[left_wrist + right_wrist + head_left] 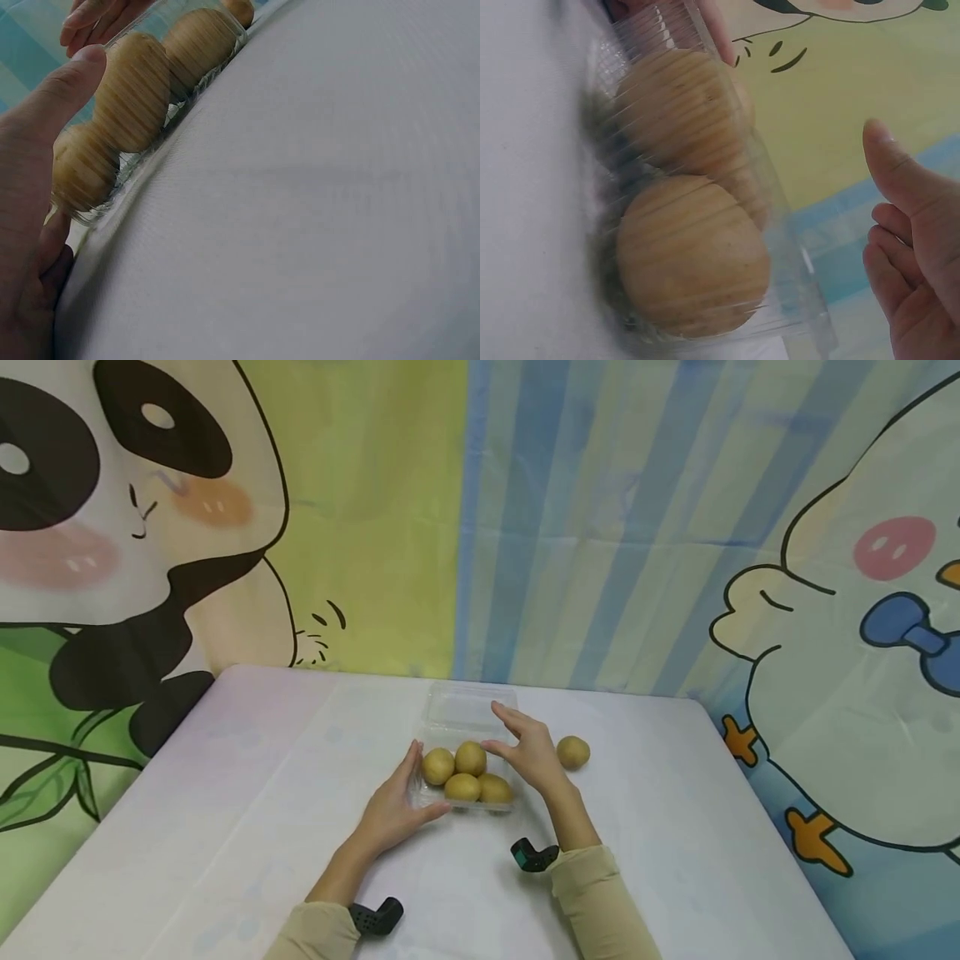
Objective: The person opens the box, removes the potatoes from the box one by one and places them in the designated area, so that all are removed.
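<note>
Nearest are two tan sleeves (318,933), each wrist wearing a small black camera (381,917), on a white table (675,827). The left hand (390,810) is at the near left corner of a clear box (480,807), fingers stretched along its left side and thumb reaching across the front; the grip is wide and cradling, not clenched. The box sits upright at mid-table with four potatoes (467,767) inside: two along the front, two behind them towards the left. The right hand (534,758) is empty, thumb and fingers well parted, over the box's right side; the right wrist view shows it clear of the wall. Just beyond that hand, to the right, a loose potato (573,752) rests on the table. The lid (468,706) lies open behind the box. The thin plastic probably bends easily, so a light, steadying left hand looks best, with no squeeze. The back right corner seems the roomiest; anything set there is better lowered than dropped, lest the others roll. Farthest is a cartoon backdrop (375,527), panda on the left, bird on the right.
</note>
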A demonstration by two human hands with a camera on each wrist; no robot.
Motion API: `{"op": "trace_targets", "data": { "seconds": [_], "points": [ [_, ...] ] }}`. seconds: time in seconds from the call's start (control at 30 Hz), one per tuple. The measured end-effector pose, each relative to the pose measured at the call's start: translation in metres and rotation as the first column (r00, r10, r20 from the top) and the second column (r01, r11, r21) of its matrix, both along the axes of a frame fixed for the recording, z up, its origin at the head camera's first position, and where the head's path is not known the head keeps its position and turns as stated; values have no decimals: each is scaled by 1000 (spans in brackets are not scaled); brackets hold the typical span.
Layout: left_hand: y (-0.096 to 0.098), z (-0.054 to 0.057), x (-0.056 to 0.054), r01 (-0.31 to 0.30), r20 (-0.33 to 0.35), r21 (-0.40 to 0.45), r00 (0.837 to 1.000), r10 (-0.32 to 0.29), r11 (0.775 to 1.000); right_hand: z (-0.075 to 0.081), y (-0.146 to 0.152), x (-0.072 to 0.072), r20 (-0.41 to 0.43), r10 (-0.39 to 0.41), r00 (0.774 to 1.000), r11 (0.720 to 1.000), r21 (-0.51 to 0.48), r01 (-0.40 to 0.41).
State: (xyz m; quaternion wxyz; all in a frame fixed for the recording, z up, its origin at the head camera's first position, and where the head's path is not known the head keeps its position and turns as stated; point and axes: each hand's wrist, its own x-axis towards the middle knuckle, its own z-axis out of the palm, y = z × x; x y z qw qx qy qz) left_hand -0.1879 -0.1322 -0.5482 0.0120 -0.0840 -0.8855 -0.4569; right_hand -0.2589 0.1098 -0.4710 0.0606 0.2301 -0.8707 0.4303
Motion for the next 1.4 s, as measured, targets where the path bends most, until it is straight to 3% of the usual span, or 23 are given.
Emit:
{"op": "trace_targets", "data": {
  "seconds": [0.37, 0.77, 1.2, 1.4],
  "points": [
    [2, 1, -1, 2, 5, -11, 1000, -2, 1000, -7, -1, 3, 17, 5, 1000, 999, 46, -6],
    [1, 1, 0, 5, -9, -4, 1000, -5, 1000, -2, -28, 15, -80, 45, 996, 988, 153, -32],
    [0, 0, -2, 10, -18, 16, 1000, -9, 1000, -11, -66, 21, -42, 74, 996, 944, 324, -56],
    [0, -1, -2, 4, -23, 17, 1000, -3, 1000, -10, -76, 26, 4, 36, 999, 892, 450, -34]
  ]
}}
